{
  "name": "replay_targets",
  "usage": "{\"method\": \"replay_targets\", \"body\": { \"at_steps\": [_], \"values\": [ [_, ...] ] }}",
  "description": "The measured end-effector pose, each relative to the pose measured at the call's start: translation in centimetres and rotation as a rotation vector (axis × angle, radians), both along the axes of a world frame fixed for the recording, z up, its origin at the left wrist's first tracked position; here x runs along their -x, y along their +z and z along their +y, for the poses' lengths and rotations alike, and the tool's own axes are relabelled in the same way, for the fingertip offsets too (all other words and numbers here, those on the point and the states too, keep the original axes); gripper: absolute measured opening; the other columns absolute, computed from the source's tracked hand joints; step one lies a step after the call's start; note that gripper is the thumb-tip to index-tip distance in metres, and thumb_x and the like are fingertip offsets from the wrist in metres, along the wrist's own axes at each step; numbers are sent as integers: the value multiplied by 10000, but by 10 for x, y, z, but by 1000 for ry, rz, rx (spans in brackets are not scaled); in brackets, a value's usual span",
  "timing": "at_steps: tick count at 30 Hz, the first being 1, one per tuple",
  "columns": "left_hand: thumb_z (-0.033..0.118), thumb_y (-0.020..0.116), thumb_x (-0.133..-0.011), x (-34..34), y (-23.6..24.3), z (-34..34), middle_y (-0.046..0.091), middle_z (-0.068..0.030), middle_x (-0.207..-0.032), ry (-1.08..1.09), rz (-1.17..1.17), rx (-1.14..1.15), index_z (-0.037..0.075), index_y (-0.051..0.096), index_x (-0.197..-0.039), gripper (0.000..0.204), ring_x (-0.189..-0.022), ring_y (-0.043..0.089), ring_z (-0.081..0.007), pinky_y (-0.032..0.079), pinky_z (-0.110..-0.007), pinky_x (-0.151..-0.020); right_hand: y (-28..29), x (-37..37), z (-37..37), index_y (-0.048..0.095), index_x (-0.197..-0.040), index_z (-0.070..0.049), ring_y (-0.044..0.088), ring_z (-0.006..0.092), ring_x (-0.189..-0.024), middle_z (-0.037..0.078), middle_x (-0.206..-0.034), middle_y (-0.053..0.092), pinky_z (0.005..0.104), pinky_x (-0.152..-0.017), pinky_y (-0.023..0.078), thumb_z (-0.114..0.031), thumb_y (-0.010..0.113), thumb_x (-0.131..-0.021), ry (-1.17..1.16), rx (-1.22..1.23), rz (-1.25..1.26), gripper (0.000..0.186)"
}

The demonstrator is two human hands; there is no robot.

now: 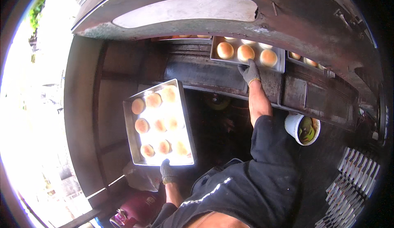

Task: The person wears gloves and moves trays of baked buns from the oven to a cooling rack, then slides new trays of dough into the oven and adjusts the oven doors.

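Observation:
In my left hand [167, 173], which wears a grey knit glove, I hold a square metal baking tray [186, 123] by its near edge, thumb over the rim. Rows of round browned buns [153, 100] lie in it, washed out by glare. My gloved right hand [251, 73] reaches far forward to a second baking tray [280, 65] at the oven opening. Its thumb lies over that tray's front edge beside a bun [246, 52], with the other fingers partly hidden beneath. The oven hood hides the back of this tray.
A dark metal oven hood [184, 29] arches above the opening. More trays of buns stand inside, left and right [305, 60]. At right are a white bucket [292, 125] and a stack of metal trays or racks [349, 187]. A dark red gas cylinder [141, 207] stands low left.

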State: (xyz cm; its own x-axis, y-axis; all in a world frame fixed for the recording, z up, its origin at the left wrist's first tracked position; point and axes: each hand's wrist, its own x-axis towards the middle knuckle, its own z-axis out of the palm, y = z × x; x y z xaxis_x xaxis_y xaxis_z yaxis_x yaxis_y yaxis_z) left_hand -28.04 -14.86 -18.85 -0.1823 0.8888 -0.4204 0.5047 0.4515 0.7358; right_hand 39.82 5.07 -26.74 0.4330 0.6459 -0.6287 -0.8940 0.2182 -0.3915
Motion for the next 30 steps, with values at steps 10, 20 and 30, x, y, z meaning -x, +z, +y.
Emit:
{"method": "replay_targets", "body": {
  "at_steps": [10,20,30],
  "values": [
    [116,543,-867,-132,105,22,655,-135,-986,-158,35,21,-40,630,-1046,253,-953,630,-257,524,-413,-817,70,96,-146,637,-1103,51,595,229,-1033,163,-1018,681,367,-914,456,-264,619,-833,981,105,-993,416],
    [208,596,-824,-164,144,-23,697,-100,-880,-314,-415,135,-31,691,-1002,312,-800,637,-170,509,-330,-756,165,9,-385,562,-1290,61,478,251,-1303,156,-1367,564,366,-1116,350,-402,455,-1027,508,194,-1334,544],
    [109,612,-877,-382,165,-131,645,-115,-1179,-672,-992,66,42,511,-1370,508,-977,638,-221,526,-335,-865,213,-4,-756,696,-1063,31,569,163,-975,46,-1023,649,338,-886,453,-307,580,-893,241,594,-1010,396]
  ]
}}
